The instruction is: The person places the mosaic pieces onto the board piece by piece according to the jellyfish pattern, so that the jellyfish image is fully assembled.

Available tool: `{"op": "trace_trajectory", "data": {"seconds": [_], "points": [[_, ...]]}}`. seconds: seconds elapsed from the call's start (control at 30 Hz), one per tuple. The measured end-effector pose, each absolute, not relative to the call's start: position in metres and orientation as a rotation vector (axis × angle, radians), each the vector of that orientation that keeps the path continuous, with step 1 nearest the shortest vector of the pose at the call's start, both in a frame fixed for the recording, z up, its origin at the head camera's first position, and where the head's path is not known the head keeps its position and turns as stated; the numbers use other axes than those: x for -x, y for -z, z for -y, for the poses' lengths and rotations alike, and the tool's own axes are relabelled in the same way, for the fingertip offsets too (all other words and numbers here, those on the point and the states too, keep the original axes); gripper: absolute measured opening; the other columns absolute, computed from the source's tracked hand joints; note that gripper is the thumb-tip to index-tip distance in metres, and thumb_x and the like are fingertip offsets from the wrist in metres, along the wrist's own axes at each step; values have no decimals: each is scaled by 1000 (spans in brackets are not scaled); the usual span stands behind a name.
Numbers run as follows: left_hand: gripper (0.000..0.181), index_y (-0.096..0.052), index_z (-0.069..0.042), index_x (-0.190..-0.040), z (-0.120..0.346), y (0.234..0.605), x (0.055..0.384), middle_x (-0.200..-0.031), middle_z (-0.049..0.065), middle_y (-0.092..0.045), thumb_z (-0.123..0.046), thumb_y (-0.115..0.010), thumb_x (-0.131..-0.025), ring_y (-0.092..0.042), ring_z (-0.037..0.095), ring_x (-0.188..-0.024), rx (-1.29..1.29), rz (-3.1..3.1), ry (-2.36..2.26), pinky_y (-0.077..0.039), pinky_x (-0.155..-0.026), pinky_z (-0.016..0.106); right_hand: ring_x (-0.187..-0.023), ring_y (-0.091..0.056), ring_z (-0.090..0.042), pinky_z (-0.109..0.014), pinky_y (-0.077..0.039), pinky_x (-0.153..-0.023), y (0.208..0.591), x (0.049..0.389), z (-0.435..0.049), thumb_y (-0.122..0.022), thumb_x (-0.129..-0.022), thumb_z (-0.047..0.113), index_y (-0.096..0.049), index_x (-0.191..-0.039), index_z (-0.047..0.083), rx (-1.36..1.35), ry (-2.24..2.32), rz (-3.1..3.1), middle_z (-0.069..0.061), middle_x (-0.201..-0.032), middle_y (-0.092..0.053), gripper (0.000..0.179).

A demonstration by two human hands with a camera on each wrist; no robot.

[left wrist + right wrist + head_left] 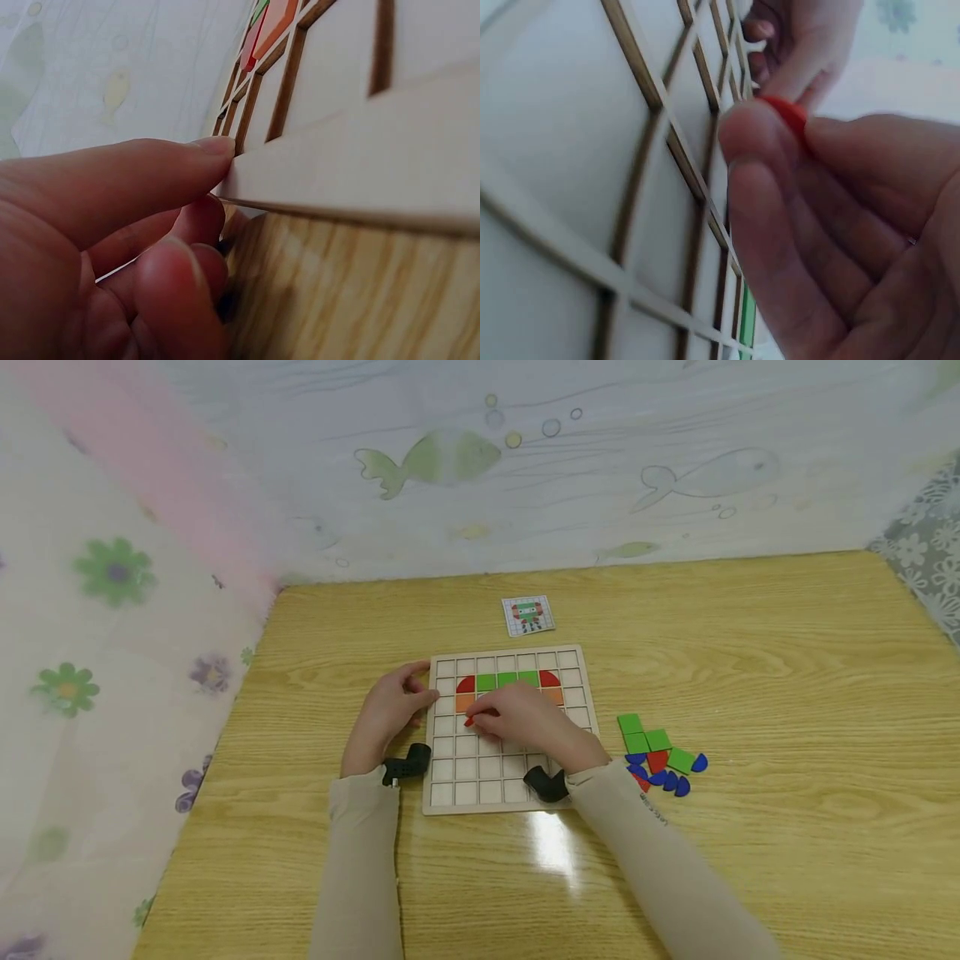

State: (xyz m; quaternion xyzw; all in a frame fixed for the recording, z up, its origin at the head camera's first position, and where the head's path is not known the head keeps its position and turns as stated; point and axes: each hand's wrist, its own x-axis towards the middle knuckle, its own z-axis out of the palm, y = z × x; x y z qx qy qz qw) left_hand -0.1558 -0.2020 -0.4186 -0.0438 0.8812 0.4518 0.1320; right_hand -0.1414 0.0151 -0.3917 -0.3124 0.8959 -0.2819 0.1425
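Observation:
A wooden grid board (444,792) lies on the table before me. My left hand (390,708) holds its left edge, the thumb (214,147) on the rim and the other fingers curled beside and below it. Over the board, my right hand (521,714) pinches a small red piece (786,114) between thumb and fingertips, above the left part of the third row. Red quarter-round pieces (550,678) and green squares (486,682) fill part of the second row. Orange pieces (465,702) sit below the red ones; the right hand hides what lies between them.
A small picture card (528,615) lies behind the board. To the right are loose green squares (630,723), red pieces (657,762) and blue half-rounds (682,787). Covered walls stand at the back and left of the table (787,710).

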Motion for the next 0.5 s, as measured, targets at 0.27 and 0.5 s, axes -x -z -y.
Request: {"op": "trace_trajectory", "data": {"seconds": [0.27,0.5], "points": [[52,-43,-22,-132,202,417,155,-91,6,-53,-24,-63,-84,-53,21,-61,122,-2551,-1329,-49,-54,32,-69,-52,-5,-22,-42,-69,396,136,-2,-55,-88,22,-69,-94,20,908,717,-2688,13,-74,-60,16],[52,-43,-21,-132,201,418,156,-92,6,-53,-23,-63,-84,-52,20,-63,121,-2550,-1336,-49,-54,31,-68,-53,-5,-23,-43,-65,398,130,7,-59,-85,25,-68,-87,20,909,629,-2804,12,-76,-60,10]]}}
